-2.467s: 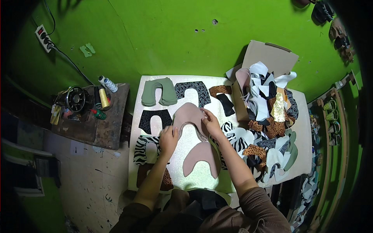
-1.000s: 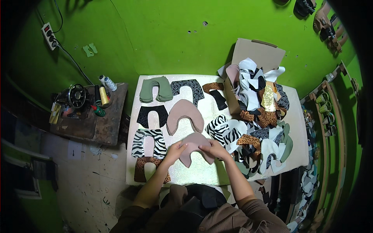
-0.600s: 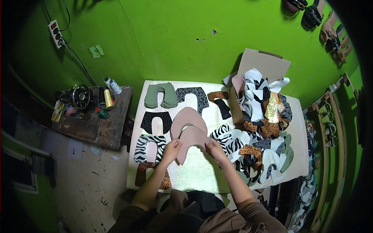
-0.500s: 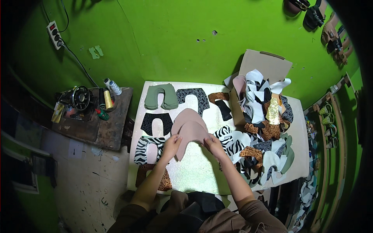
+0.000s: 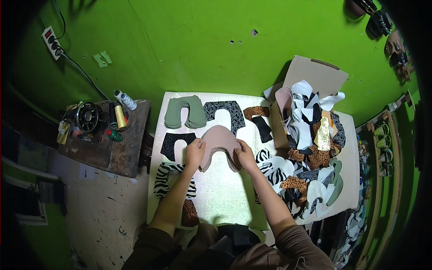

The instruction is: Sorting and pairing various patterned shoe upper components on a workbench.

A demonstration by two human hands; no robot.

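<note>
This looks like a small shoe workshop. A sewing machine (image 5: 87, 118) stands near thread spools (image 5: 128, 102) on a worn side bench (image 5: 96, 155), while the main bench (image 5: 225, 200) carries curved cut pieces (image 5: 219, 137), plain and animal-print, and a cardboard box (image 5: 315, 74) stuffed with scraps (image 5: 300, 110). Sandals (image 5: 379, 24) hang on the green wall (image 5: 189, 49), and more sit on a wooden rack (image 5: 398, 189).

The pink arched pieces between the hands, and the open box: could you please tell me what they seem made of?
Pink arched pieces: probably fabric or synthetic leather, matte, judging by the shine-free surface and thin stacked edges.
Open box: likely cardboard, matte brown, judging by its flat, upright lid.
</note>
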